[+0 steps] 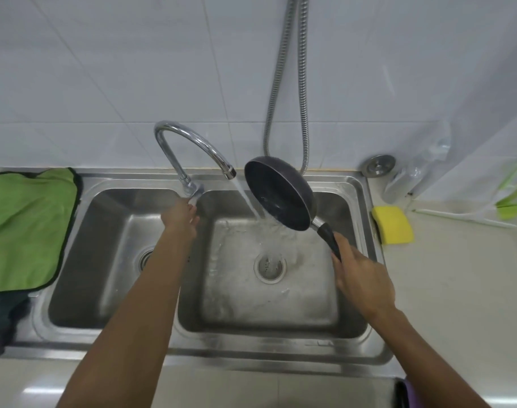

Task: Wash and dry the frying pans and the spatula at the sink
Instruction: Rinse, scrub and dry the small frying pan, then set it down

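A small dark frying pan (278, 192) is tilted on edge above the right basin of the steel double sink (366, 293). My right hand (360, 275) grips its black handle. Water runs from the curved chrome faucet (192, 142) onto the pan's inner face and down to the drain (270, 266). My left hand (182, 216) holds the faucet's lever at the base of the spout, fingers curled round it. No spatula or second pan is in view.
A green cloth (24, 228) lies on the counter left of the sink, over a dark cloth. A yellow sponge (394, 225) sits at the sink's right edge. A metal strainer plug (378, 166), a clear bottle and a metal hose (303, 83) stand at the back.
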A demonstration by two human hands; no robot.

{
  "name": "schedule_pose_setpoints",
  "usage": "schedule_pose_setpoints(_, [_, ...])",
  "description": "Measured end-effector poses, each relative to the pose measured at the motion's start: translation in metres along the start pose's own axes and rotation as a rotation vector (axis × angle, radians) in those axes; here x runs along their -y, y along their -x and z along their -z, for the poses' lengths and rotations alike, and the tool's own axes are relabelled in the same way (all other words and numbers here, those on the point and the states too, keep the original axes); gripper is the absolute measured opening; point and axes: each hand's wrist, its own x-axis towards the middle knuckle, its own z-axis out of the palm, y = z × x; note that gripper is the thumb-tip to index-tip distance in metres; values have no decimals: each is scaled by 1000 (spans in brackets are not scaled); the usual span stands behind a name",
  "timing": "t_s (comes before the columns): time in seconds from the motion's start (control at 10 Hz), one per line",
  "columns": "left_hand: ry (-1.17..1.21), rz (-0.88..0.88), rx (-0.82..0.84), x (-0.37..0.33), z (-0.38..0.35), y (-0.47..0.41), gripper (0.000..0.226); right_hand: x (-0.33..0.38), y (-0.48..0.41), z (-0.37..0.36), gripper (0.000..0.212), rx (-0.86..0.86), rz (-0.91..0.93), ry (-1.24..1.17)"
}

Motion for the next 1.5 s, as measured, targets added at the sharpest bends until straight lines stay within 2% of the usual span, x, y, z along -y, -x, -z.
schedule_pose_setpoints(0.1, [-40, -63, 10, -18, -13, 4, 14, 1, -2, 3, 45, -22, -49, -53])
schedule_pose_setpoints(0.2, [-127, -106, 74, -37, -27, 2, 32, 2, 2, 4, 46, -28, -108, -115])
schedule_pose_setpoints(0.3, [-107, -95, 127, -41, -34, -17, 43, -1, 5, 4, 44, -40, -128, -127])
schedule_pose_setpoints(0.4, [-159, -176, 144, -27, -24, 13, 39, -5, 3, 10, 42, -79, -138, -138])
schedule_pose_setpoints(0.5, [-109, -175, 172, -7, -12, 30, 26, -3, 2, 14, 43, -117, -149, -168])
schedule_pose_setpoints(0.6, [-168, -139, 200, 44, 11, 56, 26, 1, 9, 6, 52, -135, -171, -219])
schedule_pose_setpoints(0.7, [-208, -91, 191, 78, 23, 73, 36, 3, 24, -7, 60, -70, -137, -160])
schedule_pose_setpoints(0.8, [-215, -35, 214, 117, 36, 108, 36, -2, 43, -14, 66, 13, -95, -83])
schedule_pose_setpoints(0.9, [-224, -36, 215, 132, 43, 123, 35, -5, 48, -6, 62, -58, -132, -86])
schedule_pose_setpoints(1.0, [-216, -1, 215, 142, 59, 137, 21, 0, 55, 7, 46, -204, -220, -62])
schedule_pose_setpoints(1.1, [-210, 33, 237, 145, 67, 144, 14, 1, 64, 2, 49, -169, -226, -76])
schedule_pose_setpoints(1.2, [-243, 37, 275, 146, 75, 152, 16, 2, 82, -8, 62, 48, -204, -21])
schedule_pose_setpoints(1.3, [-246, 32, 313, 145, 80, 158, 17, 10, 87, -3, 59, 42, -259, -54])
schedule_pose_setpoints(1.4, [-275, 51, 387, 151, 93, 163, 23, 37, 93, 15, 51, -95, -348, -215])
schedule_pose_setpoints(1.5, [-335, 81, 441, 157, 101, 167, 25, 63, 99, 25, 41, -105, -417, -470])
